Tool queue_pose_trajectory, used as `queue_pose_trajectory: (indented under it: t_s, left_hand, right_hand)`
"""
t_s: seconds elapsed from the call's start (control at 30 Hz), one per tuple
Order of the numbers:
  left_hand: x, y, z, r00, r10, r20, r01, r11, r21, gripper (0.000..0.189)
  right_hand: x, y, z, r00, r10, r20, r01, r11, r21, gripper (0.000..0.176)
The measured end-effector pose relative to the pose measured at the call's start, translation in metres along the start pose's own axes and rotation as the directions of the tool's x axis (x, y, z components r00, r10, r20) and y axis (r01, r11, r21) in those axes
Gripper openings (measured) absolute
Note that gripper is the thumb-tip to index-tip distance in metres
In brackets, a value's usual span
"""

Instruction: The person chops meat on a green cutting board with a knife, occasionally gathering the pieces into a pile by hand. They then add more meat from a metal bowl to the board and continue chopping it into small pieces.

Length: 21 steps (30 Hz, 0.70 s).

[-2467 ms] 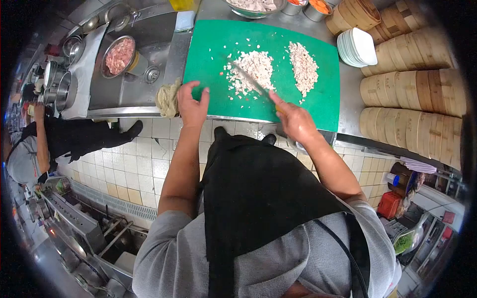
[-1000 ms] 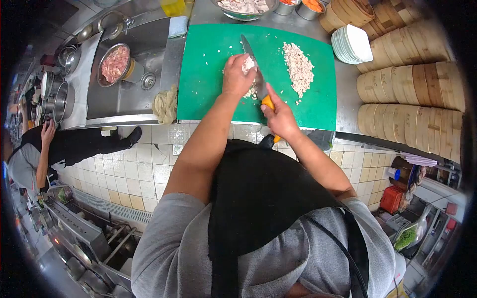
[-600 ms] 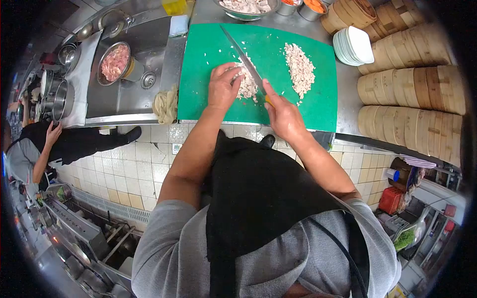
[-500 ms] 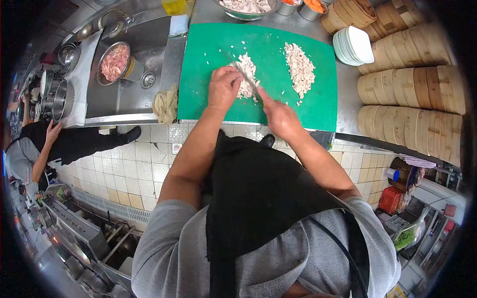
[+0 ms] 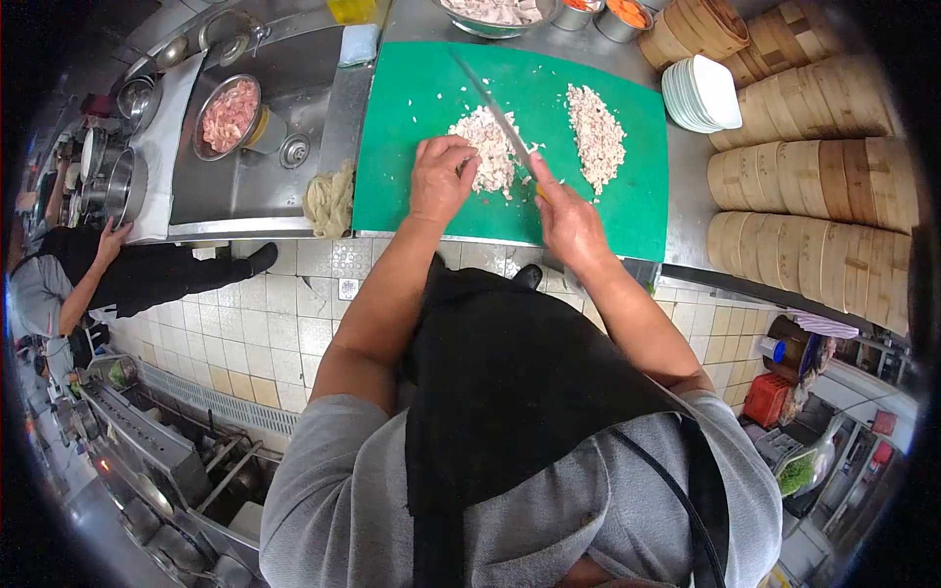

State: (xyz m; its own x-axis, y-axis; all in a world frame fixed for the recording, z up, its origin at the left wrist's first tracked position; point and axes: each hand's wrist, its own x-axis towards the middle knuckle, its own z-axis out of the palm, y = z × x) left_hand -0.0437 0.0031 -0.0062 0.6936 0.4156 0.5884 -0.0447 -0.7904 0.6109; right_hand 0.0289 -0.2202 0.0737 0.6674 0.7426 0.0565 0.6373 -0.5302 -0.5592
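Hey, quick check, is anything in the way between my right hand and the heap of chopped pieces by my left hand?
Nothing visible except the knife in your right hand, its blade slanting across the right side of the heap. Your left hand is at the opposite side, not between them.

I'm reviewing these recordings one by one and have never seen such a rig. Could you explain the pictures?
There is no robot: a person works bare-handed, and one head-worn camera looks forward and down, so the person's left is picture-left. On the counter lies a green chopping board with two piles of finely chopped pale food, a left pile and a right pile. The right hand holds a knife, blade slanting over the left pile. The left hand is beside that pile, fingers curled, without a tool. Around are white plates, bamboo steamers and a sink.
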Motion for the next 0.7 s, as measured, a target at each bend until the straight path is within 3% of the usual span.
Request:
queue_pose_trajectory:
  t_s: [0.03,0.1,0.2,0.3,0.4,0.5,0.6,0.7]
  left_hand:
    - [0.000,0.000,0.000,1.000,0.001,-0.001,-0.001,1.000,-0.002,0.017]
    - [0.002,0.002,-0.002,1.000,0.005,0.001,-0.005,1.000,-0.004,0.018]
    - [0.002,0.006,-0.006,1.000,-0.020,-0.002,0.020,1.000,-0.018,0.017]
    - [-0.003,0.003,-0.007,1.000,-0.006,0.019,0.006,1.000,-0.002,0.017]
    - [-0.004,-0.002,-0.008,1.000,0.000,0.029,0.000,1.000,0.001,0.017]
    - [-0.005,-0.002,-0.007,1.000,-0.008,0.008,0.008,1.000,-0.025,0.016]
    - [-0.008,-0.001,-0.009,1.000,0.023,-0.011,-0.023,0.999,-0.031,0.017]
    - [-0.011,0.000,-0.012,1.000,0.016,-0.017,-0.016,0.999,-0.041,0.017]
  right_hand:
    - [0.002,0.004,0.001,1.000,-0.003,-0.002,0.003,1.000,0.000,0.066]
    - [0.007,0.008,-0.002,0.979,0.092,0.184,-0.069,0.989,-0.129,0.067]
    - [0.002,-0.004,-0.006,0.997,0.015,0.070,-0.014,1.000,-0.007,0.069]
    - [-0.004,0.003,0.010,0.987,-0.009,0.162,0.026,0.995,-0.101,0.069]
    - [0.003,0.000,0.003,0.983,-0.018,0.183,0.030,0.998,-0.063,0.068]
    - [-0.003,-0.017,-0.002,0.995,-0.028,0.092,0.026,0.999,0.020,0.066]
    - [-0.003,-0.002,0.013,0.981,-0.059,0.183,0.075,0.994,-0.081,0.065]
    - [0.000,-0.008,0.006,0.988,-0.060,0.145,0.068,0.997,-0.048,0.066]
